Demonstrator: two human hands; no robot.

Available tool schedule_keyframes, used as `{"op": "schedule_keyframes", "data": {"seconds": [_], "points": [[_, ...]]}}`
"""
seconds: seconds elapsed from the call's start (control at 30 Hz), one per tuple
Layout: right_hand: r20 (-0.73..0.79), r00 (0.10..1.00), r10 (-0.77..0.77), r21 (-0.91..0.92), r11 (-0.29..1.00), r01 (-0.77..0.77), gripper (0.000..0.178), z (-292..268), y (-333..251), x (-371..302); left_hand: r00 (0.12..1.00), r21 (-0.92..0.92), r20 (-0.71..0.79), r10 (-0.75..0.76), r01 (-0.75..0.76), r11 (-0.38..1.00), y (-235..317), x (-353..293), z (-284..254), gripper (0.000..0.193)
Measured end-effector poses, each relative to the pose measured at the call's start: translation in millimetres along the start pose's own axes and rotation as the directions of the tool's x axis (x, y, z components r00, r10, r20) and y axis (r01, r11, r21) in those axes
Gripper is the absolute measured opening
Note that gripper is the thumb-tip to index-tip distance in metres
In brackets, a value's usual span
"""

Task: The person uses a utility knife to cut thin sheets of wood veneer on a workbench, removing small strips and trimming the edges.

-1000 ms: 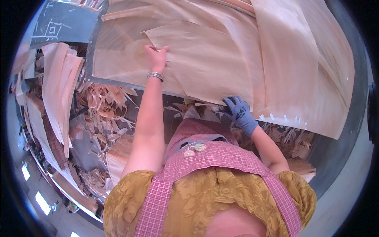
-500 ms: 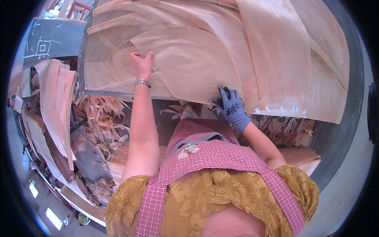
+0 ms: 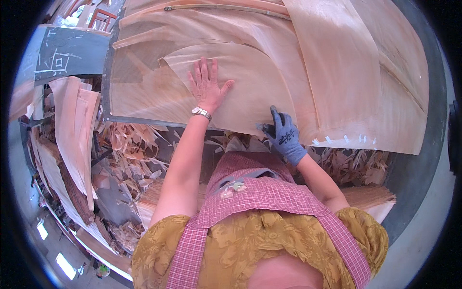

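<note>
My left hand [image 3: 208, 89], bare with a metal watch on the wrist, lies flat with fingers spread on a thin tan wood veneer sheet [image 3: 250, 82]. This sheet has a curved far edge and rests on other veneer layers. My right hand [image 3: 285, 132], in a blue-grey glove with dark fingertips, is at the sheet's near edge. Its fingers are bent inward, and whatever they may hold is hidden by the dark glove. Wider pinkish veneer sheets [image 3: 337, 62] lie beneath and to the right, overlapping and wavy.
A narrow stick [image 3: 226, 7] lies across the far veneer. Small white strips [image 3: 346, 138] sit along the near right edge. Torn veneer scraps [image 3: 132, 144] heap below the dark table's rim [image 3: 107, 91]. Long veneer sheets [image 3: 72, 120] hang at the left, near a dark green board [image 3: 72, 53].
My left hand has moved right from the sheet's left edge, going from bent fingers to flat and spread. My right hand stays near the same edge. The view has shifted slightly.
</note>
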State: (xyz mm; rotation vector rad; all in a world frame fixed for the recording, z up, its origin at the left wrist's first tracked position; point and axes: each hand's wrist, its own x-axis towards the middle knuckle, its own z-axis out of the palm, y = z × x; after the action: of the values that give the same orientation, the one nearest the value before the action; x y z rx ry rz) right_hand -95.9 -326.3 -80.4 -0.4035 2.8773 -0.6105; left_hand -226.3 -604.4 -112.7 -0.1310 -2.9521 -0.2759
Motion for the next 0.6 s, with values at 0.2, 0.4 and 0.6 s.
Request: {"op": "schedule_keyframes", "data": {"seconds": [0.2,0.4,0.6], "points": [[-0.065,0.998,-0.012,-0.013,1.000,0.011,0.080,-13,4,11,0.993,-0.022,0.035,0.111,-0.111,0.994,27,10,1,0.092],[-0.081,0.997,0.007,0.068,0.998,-0.001,0.071,-18,10,23,0.981,-0.089,0.074,0.179,-0.172,0.981,45,20,2,0.089],[-0.334,0.941,0.060,0.388,0.918,0.079,0.040,-41,-18,23,0.994,-0.159,-0.094,0.055,-0.069,0.985,-43,20,-97,0.062]]}}
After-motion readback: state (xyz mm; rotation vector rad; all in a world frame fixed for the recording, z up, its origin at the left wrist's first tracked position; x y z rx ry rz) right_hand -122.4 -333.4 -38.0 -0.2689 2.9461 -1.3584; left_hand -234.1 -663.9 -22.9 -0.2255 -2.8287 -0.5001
